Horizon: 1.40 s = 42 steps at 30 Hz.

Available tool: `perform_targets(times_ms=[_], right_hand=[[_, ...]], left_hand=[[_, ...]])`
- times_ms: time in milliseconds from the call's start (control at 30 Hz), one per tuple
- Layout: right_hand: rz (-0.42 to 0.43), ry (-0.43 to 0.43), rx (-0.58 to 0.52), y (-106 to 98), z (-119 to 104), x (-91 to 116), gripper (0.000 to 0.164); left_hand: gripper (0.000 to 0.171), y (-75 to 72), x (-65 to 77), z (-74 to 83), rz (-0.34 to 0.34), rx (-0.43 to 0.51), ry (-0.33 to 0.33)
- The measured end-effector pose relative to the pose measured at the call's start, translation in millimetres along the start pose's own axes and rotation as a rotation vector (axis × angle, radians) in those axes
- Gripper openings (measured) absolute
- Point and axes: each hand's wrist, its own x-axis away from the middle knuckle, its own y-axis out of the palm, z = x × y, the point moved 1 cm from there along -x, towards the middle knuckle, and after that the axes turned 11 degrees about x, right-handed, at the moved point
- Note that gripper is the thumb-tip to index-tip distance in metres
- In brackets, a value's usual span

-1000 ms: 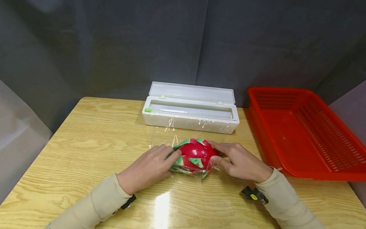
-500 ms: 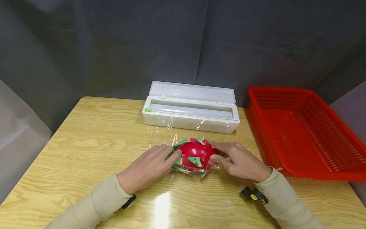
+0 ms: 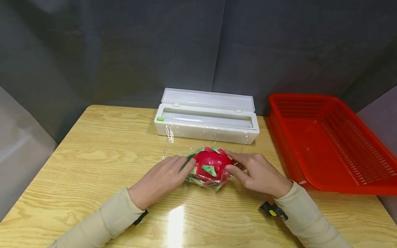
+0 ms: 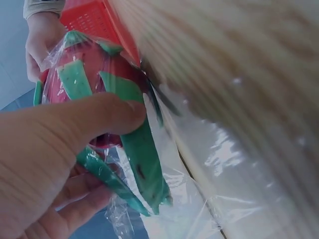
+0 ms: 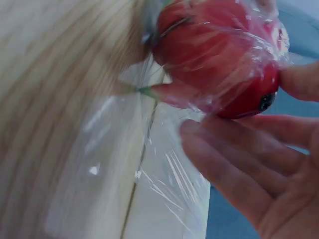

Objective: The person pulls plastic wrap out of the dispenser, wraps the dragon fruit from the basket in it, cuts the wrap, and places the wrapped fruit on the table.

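A red dragon fruit point(image 3: 214, 160) with green scales lies over the middle of the table, wrapped in clear cling film point(image 5: 172, 186). The left hand point(image 3: 162, 179) holds its leafy left end; in the left wrist view the thumb presses on a green scale point(image 4: 142, 162) and the other fingers curl behind. At the opposite end, the right hand point(image 3: 260, 174) grips the fruit between thumb and fingers. The film stretches from the fruit back to a white cling film box point(image 3: 206, 134), whose lid stands up with the roll point(image 3: 206, 119) visible inside.
A red plastic basket point(image 3: 353, 189) with slotted sides stands on the right, close to the right forearm. The wooden table point(image 3: 93, 165) ends at a dark curtain behind the box. A green slider point(image 3: 160, 119) sits at the box's left end.
The dragon fruit has turned and shifted slightly away from the person and to the left, its front green scale now higher. Both hands keep their hold and move very little. Glints on the film have shifted.
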Motion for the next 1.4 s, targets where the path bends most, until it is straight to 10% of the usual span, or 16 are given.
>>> perform_targets(times_ms=[233,1400], right_hand=[[0.188,-0.003,0.122,-4.4,-4.7,-1.1,0.031],[0.016,0.034,-0.085,-15.1,-21.9,0.7,0.017]], left_hand=[[0.042,0.9,-0.1,-2.0,0.002,-0.001,-0.006],[0.044,1.3,1.1,-3.3,0.006,0.008,-0.002]])
